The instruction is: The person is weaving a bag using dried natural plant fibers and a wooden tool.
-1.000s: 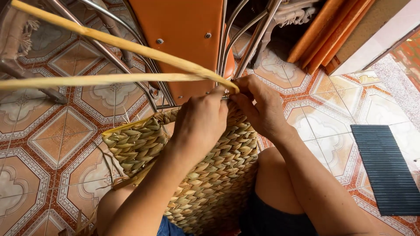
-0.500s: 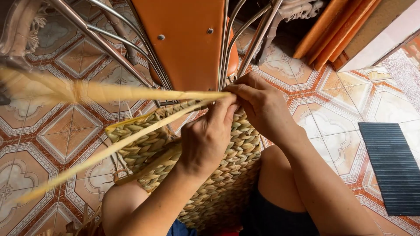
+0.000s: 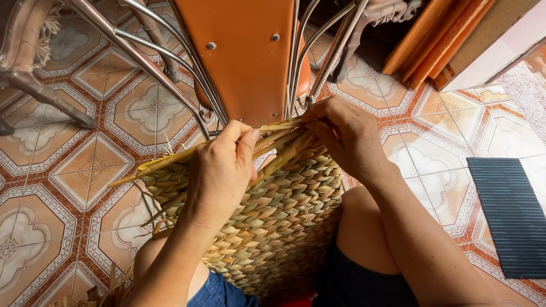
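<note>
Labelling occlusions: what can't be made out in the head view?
- Left hand: palm and fingertips hidden behind its own back.
- Woven basket: lower part hidden by forearms and knees.
- Chair: cut off by the top edge.
- Dark mat: cut off by the right edge.

The basket (image 3: 273,222) is straw-yellow shading to pale green and tan, woven in a tight herringbone of slanted rows. The loose strands (image 3: 170,162) at its rim are a lighter, plain yellow. The floor (image 3: 74,182) is tiled in cream and peach, each tile bearing a scalloped white medallion inside a diamond, framed by rust-red borders with small white marks. The chair seat (image 3: 244,57) is flat orange; its legs (image 3: 142,57) are shiny silver-grey. The mat (image 3: 512,216) is dark grey-blue with fine parallel ribs. The boards (image 3: 426,40) are orange. The shorts (image 3: 222,293) are denim blue.
</note>
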